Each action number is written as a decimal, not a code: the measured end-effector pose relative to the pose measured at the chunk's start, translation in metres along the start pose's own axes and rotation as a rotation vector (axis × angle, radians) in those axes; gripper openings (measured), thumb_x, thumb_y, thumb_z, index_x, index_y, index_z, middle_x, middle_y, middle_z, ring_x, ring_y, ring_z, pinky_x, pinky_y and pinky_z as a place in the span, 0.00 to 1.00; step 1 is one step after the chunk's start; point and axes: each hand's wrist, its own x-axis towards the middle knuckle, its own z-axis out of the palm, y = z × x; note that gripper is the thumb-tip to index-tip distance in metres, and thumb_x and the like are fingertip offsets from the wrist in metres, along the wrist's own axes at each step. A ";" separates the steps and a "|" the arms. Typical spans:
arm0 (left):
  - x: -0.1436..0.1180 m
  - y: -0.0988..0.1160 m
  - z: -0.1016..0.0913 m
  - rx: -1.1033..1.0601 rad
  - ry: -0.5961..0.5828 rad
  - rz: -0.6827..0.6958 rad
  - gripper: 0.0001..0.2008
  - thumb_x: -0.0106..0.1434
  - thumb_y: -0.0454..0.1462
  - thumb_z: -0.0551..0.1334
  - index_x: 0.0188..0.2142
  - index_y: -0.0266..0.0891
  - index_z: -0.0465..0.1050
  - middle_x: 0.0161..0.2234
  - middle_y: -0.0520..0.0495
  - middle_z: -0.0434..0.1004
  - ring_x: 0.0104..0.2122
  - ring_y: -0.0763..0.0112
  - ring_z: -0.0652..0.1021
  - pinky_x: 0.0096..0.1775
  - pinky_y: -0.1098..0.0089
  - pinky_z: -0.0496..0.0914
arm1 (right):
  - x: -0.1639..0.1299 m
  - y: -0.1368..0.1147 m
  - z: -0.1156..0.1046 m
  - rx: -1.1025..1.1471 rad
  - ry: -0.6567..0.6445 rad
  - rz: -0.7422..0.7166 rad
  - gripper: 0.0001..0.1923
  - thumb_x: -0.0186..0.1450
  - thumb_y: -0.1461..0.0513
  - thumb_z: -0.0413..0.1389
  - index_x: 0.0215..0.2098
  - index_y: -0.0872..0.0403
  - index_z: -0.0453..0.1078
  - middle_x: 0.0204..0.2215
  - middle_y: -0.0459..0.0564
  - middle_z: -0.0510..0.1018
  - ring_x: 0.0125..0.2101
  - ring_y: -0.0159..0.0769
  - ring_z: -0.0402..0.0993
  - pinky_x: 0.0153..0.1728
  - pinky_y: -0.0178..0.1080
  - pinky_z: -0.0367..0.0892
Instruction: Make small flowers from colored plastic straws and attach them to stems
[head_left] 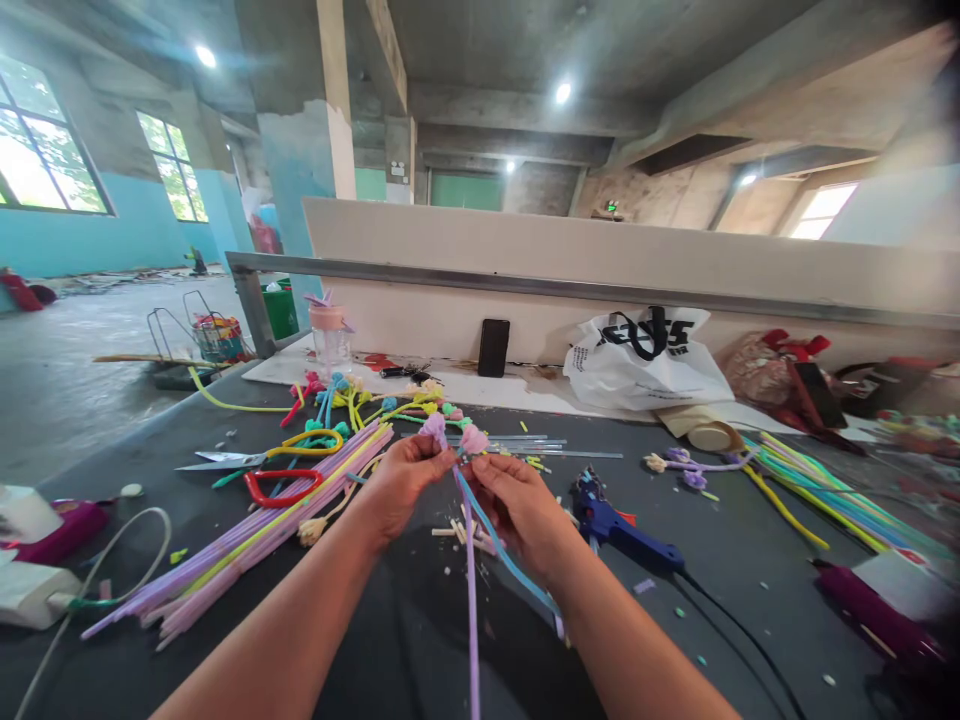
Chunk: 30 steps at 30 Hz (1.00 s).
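Note:
Both hands meet over the middle of the dark table. My left hand pinches a fuzzy pipe-cleaner stem just below a small lilac pipe-cleaner flower. Close beside it, my right hand has its fingers closed at the base of a pink pipe-cleaner flower. A long lilac stem hangs from between the hands toward me. A light blue stem runs down past my right fingers. Exactly which stem belongs to which flower is hidden by the fingers.
Scissors and a bundle of lilac and yellow pipe cleaners lie left. A blue glue gun with a cord lies right. Finished flowers, a phone, a cup and a white bag stand behind.

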 end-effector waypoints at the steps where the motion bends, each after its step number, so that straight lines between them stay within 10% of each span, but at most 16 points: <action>1: -0.002 0.003 0.000 -0.086 -0.018 -0.027 0.11 0.46 0.38 0.68 0.25 0.34 0.71 0.20 0.52 0.71 0.21 0.76 0.70 0.29 0.73 0.66 | 0.000 -0.001 -0.003 0.187 -0.103 0.058 0.14 0.59 0.53 0.54 0.27 0.56 0.67 0.11 0.37 0.57 0.11 0.23 0.47 0.12 0.29 0.43; 6: -0.008 0.005 0.004 -0.202 -0.032 -0.044 0.10 0.43 0.36 0.71 0.23 0.34 0.72 0.21 0.52 0.72 0.22 0.78 0.71 0.28 0.75 0.66 | -0.001 0.001 -0.005 0.550 -0.292 0.161 0.12 0.50 0.59 0.64 0.25 0.57 0.67 0.11 0.36 0.58 0.11 0.19 0.44 0.10 0.26 0.40; 20: -0.011 0.004 0.012 -0.038 -0.093 0.048 0.09 0.47 0.38 0.68 0.24 0.35 0.72 0.20 0.53 0.70 0.22 0.77 0.69 0.29 0.74 0.63 | -0.002 0.006 -0.007 0.426 -0.275 0.106 0.13 0.49 0.60 0.65 0.22 0.57 0.66 0.13 0.36 0.55 0.13 0.20 0.41 0.14 0.29 0.38; 25: -0.009 0.004 0.012 0.096 -0.004 0.105 0.08 0.50 0.38 0.65 0.23 0.35 0.70 0.21 0.53 0.69 0.24 0.76 0.69 0.30 0.74 0.63 | -0.001 -0.003 -0.003 0.084 -0.135 -0.036 0.12 0.53 0.58 0.59 0.19 0.56 0.62 0.13 0.38 0.56 0.14 0.22 0.46 0.16 0.30 0.43; 30: -0.006 -0.005 0.012 0.302 0.123 0.142 0.09 0.51 0.37 0.64 0.20 0.35 0.67 0.19 0.55 0.66 0.22 0.77 0.66 0.28 0.75 0.61 | -0.009 -0.002 0.013 -0.786 0.301 -0.374 0.08 0.54 0.65 0.51 0.18 0.55 0.61 0.18 0.44 0.63 0.20 0.29 0.58 0.22 0.32 0.51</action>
